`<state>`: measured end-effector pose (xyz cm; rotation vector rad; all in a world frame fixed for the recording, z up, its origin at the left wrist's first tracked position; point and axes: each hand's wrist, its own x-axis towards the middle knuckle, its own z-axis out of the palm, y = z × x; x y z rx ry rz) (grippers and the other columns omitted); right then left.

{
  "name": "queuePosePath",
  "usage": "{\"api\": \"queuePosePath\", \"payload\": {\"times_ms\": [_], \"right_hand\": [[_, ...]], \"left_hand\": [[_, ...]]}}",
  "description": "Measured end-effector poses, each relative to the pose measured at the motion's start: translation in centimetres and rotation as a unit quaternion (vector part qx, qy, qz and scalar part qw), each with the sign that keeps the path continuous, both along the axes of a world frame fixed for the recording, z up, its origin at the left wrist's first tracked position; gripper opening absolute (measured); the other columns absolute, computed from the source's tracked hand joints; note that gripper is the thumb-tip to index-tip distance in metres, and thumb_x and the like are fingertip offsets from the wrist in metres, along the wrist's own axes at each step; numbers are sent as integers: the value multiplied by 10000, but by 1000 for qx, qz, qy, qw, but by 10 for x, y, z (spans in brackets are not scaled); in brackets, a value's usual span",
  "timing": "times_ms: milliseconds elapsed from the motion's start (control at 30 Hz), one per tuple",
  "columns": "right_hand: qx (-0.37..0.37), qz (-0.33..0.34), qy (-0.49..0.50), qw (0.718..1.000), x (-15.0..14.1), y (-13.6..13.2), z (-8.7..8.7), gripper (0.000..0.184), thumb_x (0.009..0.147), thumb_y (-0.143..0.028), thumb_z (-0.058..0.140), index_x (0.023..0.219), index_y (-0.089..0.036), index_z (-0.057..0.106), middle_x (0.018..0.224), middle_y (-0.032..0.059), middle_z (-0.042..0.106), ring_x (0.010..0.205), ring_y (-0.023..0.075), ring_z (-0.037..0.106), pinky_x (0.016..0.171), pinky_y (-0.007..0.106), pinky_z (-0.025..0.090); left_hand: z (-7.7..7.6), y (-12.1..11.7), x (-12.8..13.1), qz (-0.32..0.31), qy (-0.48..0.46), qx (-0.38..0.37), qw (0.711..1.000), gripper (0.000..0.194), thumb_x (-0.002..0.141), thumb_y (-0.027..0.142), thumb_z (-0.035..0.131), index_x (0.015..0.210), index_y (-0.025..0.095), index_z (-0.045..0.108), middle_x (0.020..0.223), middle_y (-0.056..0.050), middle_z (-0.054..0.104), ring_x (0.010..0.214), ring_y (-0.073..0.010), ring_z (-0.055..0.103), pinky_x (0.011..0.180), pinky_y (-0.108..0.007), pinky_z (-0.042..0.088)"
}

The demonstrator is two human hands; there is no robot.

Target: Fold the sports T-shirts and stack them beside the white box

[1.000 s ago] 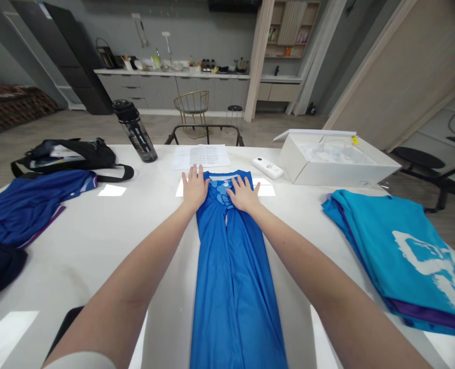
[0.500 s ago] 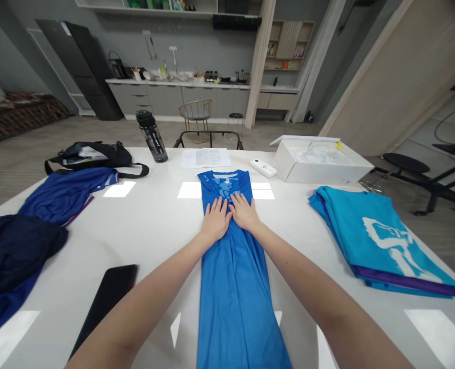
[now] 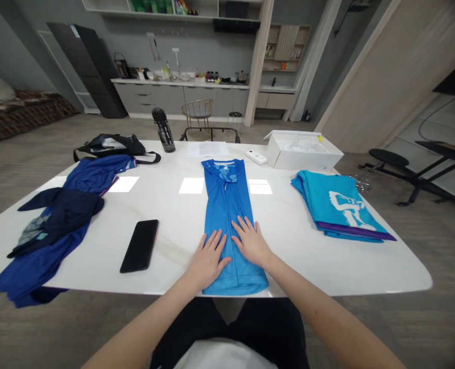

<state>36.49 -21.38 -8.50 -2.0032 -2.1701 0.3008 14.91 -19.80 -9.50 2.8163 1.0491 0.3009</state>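
A blue jersey, folded lengthwise into a narrow strip, lies down the middle of the white table. My left hand rests flat on its near end, fingers spread and open. Beside it, my right hand presses flat on the same near end, fingers apart. Neither hand holds anything. The jersey's collar end points away from me toward the far edge.
A black phone lies left of the jersey. Dark blue garments are heaped at the left, folded turquoise shirts at the right. A black bag, bottle, paper, remote and white box line the far edge.
Both hands have slid along the jersey from its collar end back to its near end. The view has pulled back, showing the whole table and the phone.
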Motion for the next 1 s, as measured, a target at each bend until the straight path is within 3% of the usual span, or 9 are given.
{"api": "queuePosePath", "payload": {"times_ms": [100, 167, 333, 467, 600, 800, 1000], "right_hand": [[9, 31, 32, 999, 2, -48, 4, 549, 1034, -480, 434, 1536, -259, 465, 1656, 101, 314, 1542, 321, 243, 1213, 663, 178], [26, 43, 54, 997, 4, -74, 6, 491, 1016, -494, 484, 1449, -276, 564, 1616, 103, 395, 1518, 312, 306, 1217, 660, 177], [70, 37, 76, 994, 6, -112, 7, 364, 981, -507, 569, 1236, -281, 699, 1452, 112, 564, 1399, 300, 463, 1232, 614, 189], [87, 52, 61, 993, 7, -117, 13, 323, 961, -513, 610, 1158, -291, 738, 1243, 112, 656, 1208, 302, 566, 1172, 578, 290], [55, 99, 63, 992, 9, -113, 18, 317, 996, -489, 570, 1189, -295, 729, 1099, 90, 690, 1057, 268, 604, 979, 472, 428], [27, 132, 67, 989, 11, -111, 18, 329, 1038, -461, 511, 1209, -258, 706, 1014, 64, 694, 991, 224, 636, 893, 399, 421], [20, 145, 76, 986, 13, -112, 17, 324, 1039, -459, 515, 1212, -260, 703, 993, 61, 687, 962, 215, 638, 870, 379, 416]], "left_hand": [[7, -41, -26, -26, -14, -22, 999, 739, 995, 591, 462, 1593, 179, 320, 1638, -162, 337, 1531, -275, 292, 1234, -539, 283], [9, -60, -38, -8, -34, -32, 999, 725, 990, 565, 496, 1586, 186, 331, 1624, -165, 367, 1510, -280, 340, 1226, -543, 305], [8, -80, -47, 43, -102, -30, 993, 467, 1032, 400, 482, 1451, 197, 518, 1475, -145, 562, 1356, -262, 544, 1146, -502, 450], [9, -77, -48, 9, -103, -20, 994, 363, 1021, 369, 528, 1329, 200, 621, 1320, -108, 671, 1252, -258, 608, 1078, -469, 510], [15, -70, -49, -29, -77, -17, 996, 259, 1038, 265, 484, 1184, 184, 681, 1141, -81, 716, 1074, -227, 651, 974, -420, 556], [19, -68, -60, -64, -57, -36, 996, 361, 998, 92, 439, 1294, 190, 620, 1132, -83, 676, 1051, -213, 627, 953, -386, 575], [21, -74, -71, -69, -46, -39, 996, 371, 978, 64, 458, 1304, 161, 607, 1154, -99, 656, 1056, -227, 615, 951, -407, 583]]}}
